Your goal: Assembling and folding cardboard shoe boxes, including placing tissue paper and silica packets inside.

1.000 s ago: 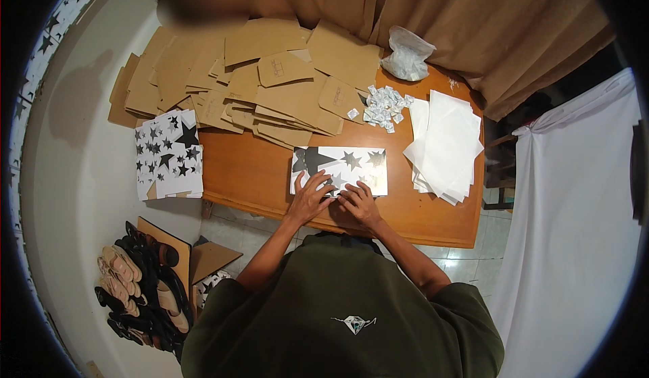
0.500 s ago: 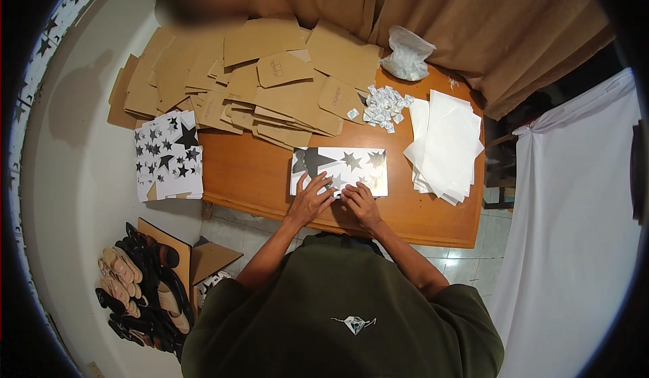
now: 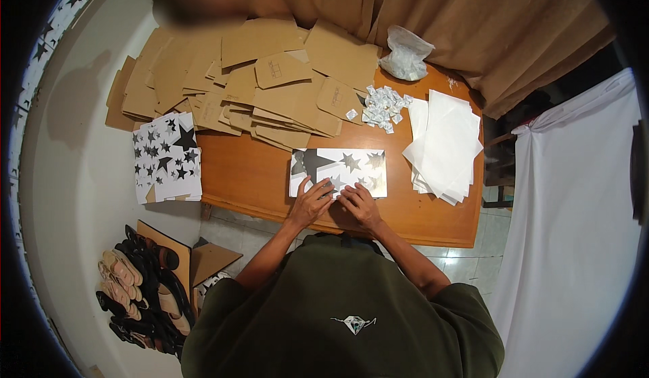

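Note:
A white box (image 3: 368, 168) printed with black and grey stars lies closed near the table's front edge, its glossy top catching light at the right end. My left hand (image 3: 311, 200) rests on the box's near edge, left of the middle, with its fingers apart. Close beside it, my right hand (image 3: 359, 202) lies on the same near edge, fingers stretched over the top. Both hands are open, and neither grips anything I can see. The box's near side is partly hidden under my hands.
Flat brown cardboard pieces (image 3: 284, 97) heap across the back left. A star-printed stack (image 3: 167, 155) sits at the left edge. Small white packets (image 3: 385, 108), a plastic bag (image 3: 407, 54) and white paper sheets (image 3: 444, 145) lie right. Sandals and shoes (image 3: 145, 287) stand on the lower left.
My fingers have shifted slightly along the box's near edge. The box itself has stayed in nearly the same place.

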`<control>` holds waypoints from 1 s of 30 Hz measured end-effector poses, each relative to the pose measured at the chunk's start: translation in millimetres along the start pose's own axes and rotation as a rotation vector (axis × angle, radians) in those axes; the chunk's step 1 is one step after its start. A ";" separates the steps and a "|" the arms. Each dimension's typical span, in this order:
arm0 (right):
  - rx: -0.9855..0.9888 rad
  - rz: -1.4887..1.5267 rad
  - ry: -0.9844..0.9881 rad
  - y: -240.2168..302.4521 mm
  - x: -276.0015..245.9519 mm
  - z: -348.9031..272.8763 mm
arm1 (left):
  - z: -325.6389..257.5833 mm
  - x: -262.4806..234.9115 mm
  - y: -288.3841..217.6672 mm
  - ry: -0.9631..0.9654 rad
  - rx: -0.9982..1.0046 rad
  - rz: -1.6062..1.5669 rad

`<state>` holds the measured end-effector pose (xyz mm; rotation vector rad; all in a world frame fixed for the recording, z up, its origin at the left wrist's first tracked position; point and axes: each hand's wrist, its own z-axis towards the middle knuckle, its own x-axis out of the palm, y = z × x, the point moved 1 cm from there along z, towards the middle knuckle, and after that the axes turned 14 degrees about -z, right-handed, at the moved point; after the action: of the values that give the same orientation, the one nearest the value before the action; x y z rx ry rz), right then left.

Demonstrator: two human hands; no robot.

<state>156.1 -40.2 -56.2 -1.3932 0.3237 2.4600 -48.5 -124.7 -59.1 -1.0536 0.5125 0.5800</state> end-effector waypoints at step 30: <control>0.154 0.101 0.059 2.6 -6.3 14.1 | 0.1 -0.4 -14.0 -0.030 -0.047 0.109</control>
<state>147.0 -38.8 -43.5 -1.4180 0.5980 2.4175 -39.5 -130.0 -49.7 -1.0650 0.5350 0.7063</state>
